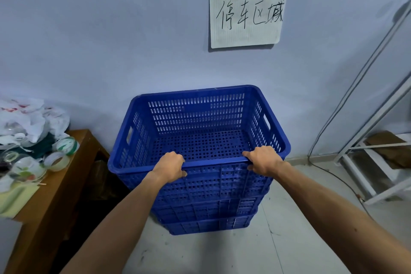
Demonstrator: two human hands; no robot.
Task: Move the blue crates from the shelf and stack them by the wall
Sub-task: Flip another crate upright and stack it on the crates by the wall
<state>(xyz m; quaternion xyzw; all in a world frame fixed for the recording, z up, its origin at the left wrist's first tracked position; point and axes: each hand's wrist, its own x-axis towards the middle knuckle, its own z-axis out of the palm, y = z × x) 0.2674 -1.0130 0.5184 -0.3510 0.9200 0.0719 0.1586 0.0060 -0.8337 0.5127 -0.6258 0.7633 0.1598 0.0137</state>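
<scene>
Hands grip the near rim of a blue plastic crate atop a stack by the wall, as the head camera looks down. The person's left hand [170, 165] closes over the near rim of the top crate [195, 115] left of its middle, fingers pressed together and hooked over the rim, thumb against the outer face. The right hand [263, 160] clamps the same rim close to the near right corner, fingers likewise bunched and curled over the edge. The top crate sits nested in a stack [206, 213] of several more blue crates standing at the far edge of the tiled floor [289, 240], its back close to the pale wall [111, 40]; whether it touches the wall cannot be told. The crate is perforated, with a handle slot in each end wall. Taped to the wall above the stack is a paper sign [245, 15] with handwritten characters. To the left, a wooden table [73, 162] carries rolls of tape [66, 145] near its right edge and crumpled plastic bags [29, 118] toward its far edge. At the right edge of the floor stands a white metal rack [378, 176], a dark cable [333, 118] trailing down the wall beside it.
</scene>
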